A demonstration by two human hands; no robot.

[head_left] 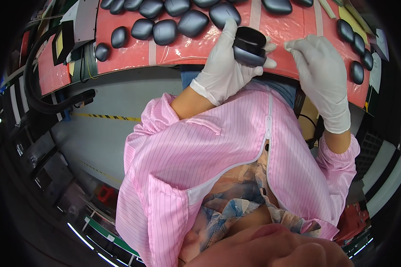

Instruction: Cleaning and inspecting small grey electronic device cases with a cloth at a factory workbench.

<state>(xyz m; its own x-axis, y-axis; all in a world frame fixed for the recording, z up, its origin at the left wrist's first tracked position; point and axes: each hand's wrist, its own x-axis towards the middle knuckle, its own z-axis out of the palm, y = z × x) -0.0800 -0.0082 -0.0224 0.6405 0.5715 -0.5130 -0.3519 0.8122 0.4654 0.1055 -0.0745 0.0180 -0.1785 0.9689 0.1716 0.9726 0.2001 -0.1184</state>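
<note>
My left hand (pixel 223 71), in a white glove, is closed around a glossy dark grey earbud charging case (pixel 249 57). Its lid stands raised, and the inside looks black. The thumb lies along one side and the fingertips show at the other. To the right of the case, a short gap away, is my right hand (pixel 324 71), also gloved. Its thumb and fingers are pinched together at the tips; whatever they hold, if anything, is too small to make out. Beyond my left hand, several closed cases (pixel 193 23) of the same kind lie on the table.
A pink-red padded mat (pixel 173 54) covers the table, with pale tape strips across it. More cases (pixel 356 72) lie at the right end. At the left are a grey box-shaped device (pixel 83 22) and a black flexible hose (pixel 31 84) curving past the table's edge.
</note>
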